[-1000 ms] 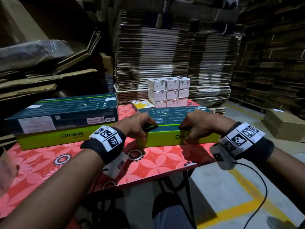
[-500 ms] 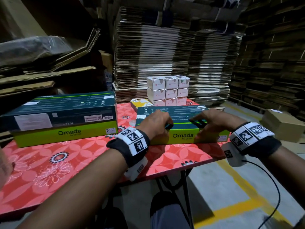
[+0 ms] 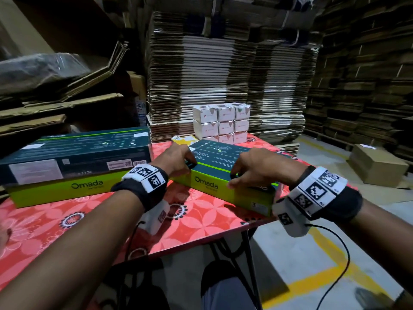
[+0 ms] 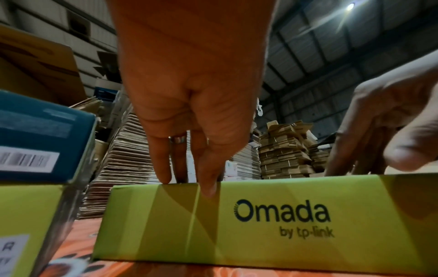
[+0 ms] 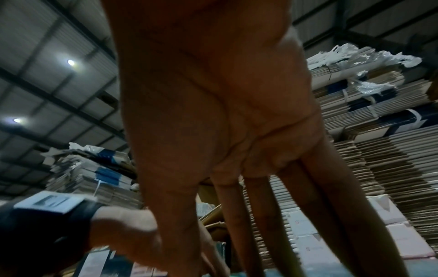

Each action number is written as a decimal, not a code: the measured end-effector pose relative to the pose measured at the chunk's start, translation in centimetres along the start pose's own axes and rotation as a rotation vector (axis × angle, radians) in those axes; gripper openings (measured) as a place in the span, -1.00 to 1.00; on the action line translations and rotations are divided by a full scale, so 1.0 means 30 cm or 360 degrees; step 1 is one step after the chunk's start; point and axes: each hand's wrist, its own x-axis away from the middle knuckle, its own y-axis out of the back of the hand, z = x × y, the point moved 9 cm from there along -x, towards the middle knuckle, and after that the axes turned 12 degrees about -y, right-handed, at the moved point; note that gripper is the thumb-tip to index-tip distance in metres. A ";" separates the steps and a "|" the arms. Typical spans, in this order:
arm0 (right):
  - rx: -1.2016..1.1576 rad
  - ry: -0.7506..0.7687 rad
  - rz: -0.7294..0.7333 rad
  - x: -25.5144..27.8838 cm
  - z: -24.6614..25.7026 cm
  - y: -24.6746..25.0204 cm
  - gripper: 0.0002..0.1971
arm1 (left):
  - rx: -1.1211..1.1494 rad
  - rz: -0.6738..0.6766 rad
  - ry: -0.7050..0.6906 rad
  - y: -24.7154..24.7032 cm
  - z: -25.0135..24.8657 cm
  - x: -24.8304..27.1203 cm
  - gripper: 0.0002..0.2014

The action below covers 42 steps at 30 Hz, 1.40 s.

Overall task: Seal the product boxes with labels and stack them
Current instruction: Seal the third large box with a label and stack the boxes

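Both hands on one green Omada box, red flowered table.

Flattened cardboard stacks (image 3: 225,70) behind. Table (image 3: 201,222) holds a second Omada box (image 3: 73,166) at left, well apart. Near box (image 3: 223,186) lies angled at the right edge. Left hand (image 3: 176,159) and right hand (image 3: 257,166) rest on its top, fingers extended, thumbs over the front edge. Small white boxes (image 3: 221,123) behind.

I see a red floral table (image 3: 201,222); left of the angled Omada box (image 3: 223,189) lies a second one (image 3: 67,175), behind it white cartons (image 3: 221,124).
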 end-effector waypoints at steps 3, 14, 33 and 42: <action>-0.0346 0.0040 0.0141 -0.004 -0.079 0.024 -0.86 | 0.0065 0.0060 -0.0107 -0.010 -0.100 0.027 -0.55; -0.0296 -0.0232 0.0142 -0.031 -0.367 0.000 -0.46 | 0.0032 0.0181 -0.0276 -0.164 -0.608 0.011 -0.28; -0.0304 0.0175 -0.0065 0.066 -0.097 0.006 -0.76 | 0.0096 0.0232 -0.0413 -0.026 -0.273 0.125 -0.30; -0.0377 0.0234 -0.0277 0.058 -0.008 0.004 -0.69 | 0.0070 0.0221 -0.0270 -0.003 -0.166 0.148 -0.37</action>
